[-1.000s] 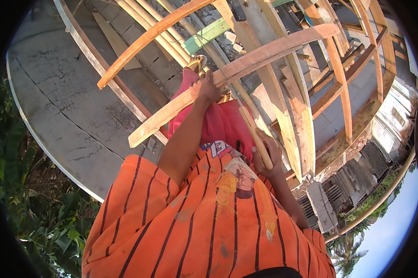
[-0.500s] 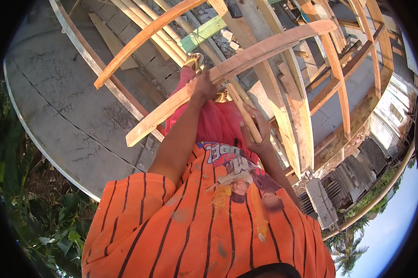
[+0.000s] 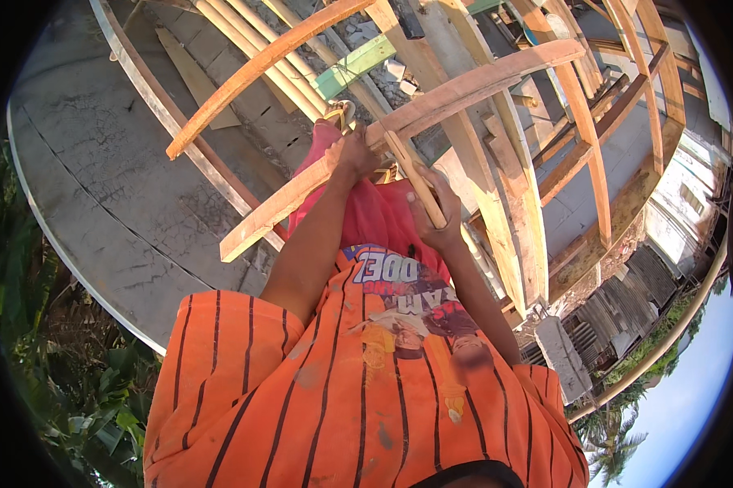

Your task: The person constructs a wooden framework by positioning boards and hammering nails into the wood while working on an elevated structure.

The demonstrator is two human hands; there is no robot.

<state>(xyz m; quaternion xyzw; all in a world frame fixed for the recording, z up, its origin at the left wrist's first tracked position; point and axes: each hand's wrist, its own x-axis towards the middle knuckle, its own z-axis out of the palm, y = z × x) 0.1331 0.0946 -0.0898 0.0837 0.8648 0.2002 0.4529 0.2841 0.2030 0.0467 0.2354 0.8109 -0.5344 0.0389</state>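
My left hand [image 3: 353, 153] is closed round a rough timber beam [image 3: 472, 91], which runs slantwise in front of me from lower left to upper right. In my right hand [image 3: 445, 215] is a short pale wooden stick [image 3: 416, 180], shaped like a tool handle. Its upper end overlaps the beam just right of my left hand; whether the two touch I cannot tell. Any tool head on the stick is not visible. Below the beam are my red shorts [image 3: 354, 215] and sandalled feet, partly hidden by my arms.
Other roof timbers [image 3: 261, 69] cross left and right, with gaps between them. A green-painted piece [image 3: 354, 67] and several pale poles [image 3: 289, 81] lie beyond. At left spreads a grey slab [image 3: 98, 203] with a curved-looking edge; foliage [image 3: 98, 407] shows below it.
My right hand has moved slightly left with the stick, whose upper end now overlaps the beam. My left hand keeps its hold on the beam.
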